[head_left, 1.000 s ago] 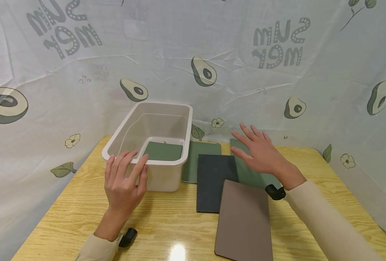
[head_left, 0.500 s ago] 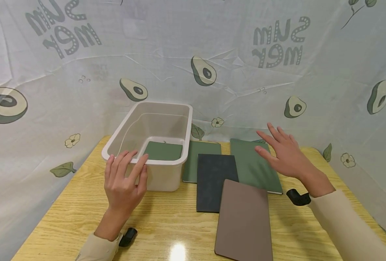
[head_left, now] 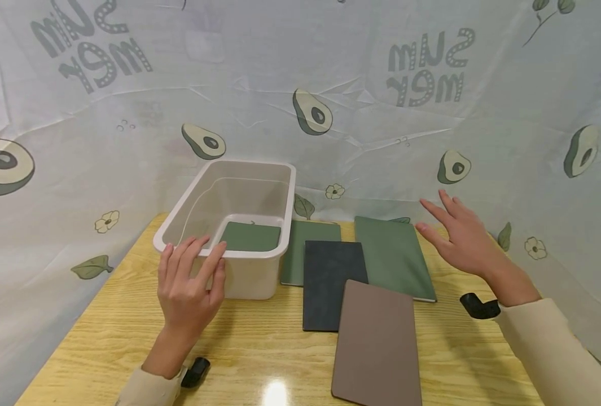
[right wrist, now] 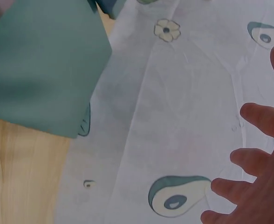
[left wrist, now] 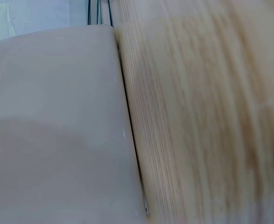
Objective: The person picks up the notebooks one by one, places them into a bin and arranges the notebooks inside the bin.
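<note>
In the head view, my left hand (head_left: 188, 287) rests its fingers on the near rim of a beige plastic bin (head_left: 251, 276). A green notebook (head_left: 251, 237) lies on the bin's floor. My right hand (head_left: 460, 239) is raised, fingers spread and holding nothing, right of a second green notebook (head_left: 394, 256). Left of that one lie a black notebook (head_left: 330, 285) and, beside the bin, another green notebook (head_left: 310, 231), partly covered. A brown notebook (head_left: 376, 344) overlaps the black one at the front. The left wrist view shows the bin wall (left wrist: 58, 116) but no fingers.
All of this stands on a light wooden table (head_left: 259, 361). A pale cloth (head_left: 259, 67) printed with avocados hangs behind and at both sides, close to the table's edges. The bin's tall walls rise at the back left.
My right hand has moved right, away from above the right green notebook, which is now fully uncovered by it. The left hand keeps its place on the bin. The head view shifted slightly.
</note>
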The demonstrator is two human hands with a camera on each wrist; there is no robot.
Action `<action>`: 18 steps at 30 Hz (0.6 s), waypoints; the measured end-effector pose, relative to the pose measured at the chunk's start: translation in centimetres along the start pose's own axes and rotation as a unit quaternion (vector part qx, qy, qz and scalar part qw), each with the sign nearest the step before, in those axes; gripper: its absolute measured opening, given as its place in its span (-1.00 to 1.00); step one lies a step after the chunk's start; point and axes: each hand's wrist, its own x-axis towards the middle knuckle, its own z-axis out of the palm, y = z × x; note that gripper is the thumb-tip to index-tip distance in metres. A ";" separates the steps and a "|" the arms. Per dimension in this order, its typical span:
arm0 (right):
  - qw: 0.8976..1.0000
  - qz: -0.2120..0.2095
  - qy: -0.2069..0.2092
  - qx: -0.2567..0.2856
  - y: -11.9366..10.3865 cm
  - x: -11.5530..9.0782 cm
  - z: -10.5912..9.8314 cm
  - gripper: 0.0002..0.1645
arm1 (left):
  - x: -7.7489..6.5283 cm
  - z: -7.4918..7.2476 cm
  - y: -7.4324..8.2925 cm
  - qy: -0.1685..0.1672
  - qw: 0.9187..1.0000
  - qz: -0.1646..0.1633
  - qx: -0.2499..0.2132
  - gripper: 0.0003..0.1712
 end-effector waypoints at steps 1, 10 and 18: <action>1.000 0.001 0.002 0.003 0.2 0.0 -0.2 -0.19 | 0.0 0.0 0.0 -0.001 1.000 0.000 0.000 -0.67; 1.000 0.012 0.000 0.006 0.9 0.0 -0.5 -0.17 | 0.0 -0.1 0.0 -0.001 1.000 0.001 0.002 -0.69; 1.000 0.020 -0.023 -0.003 2.2 -0.4 1.9 -0.17 | 0.0 -0.1 0.1 -0.001 1.000 0.002 -0.001 -0.69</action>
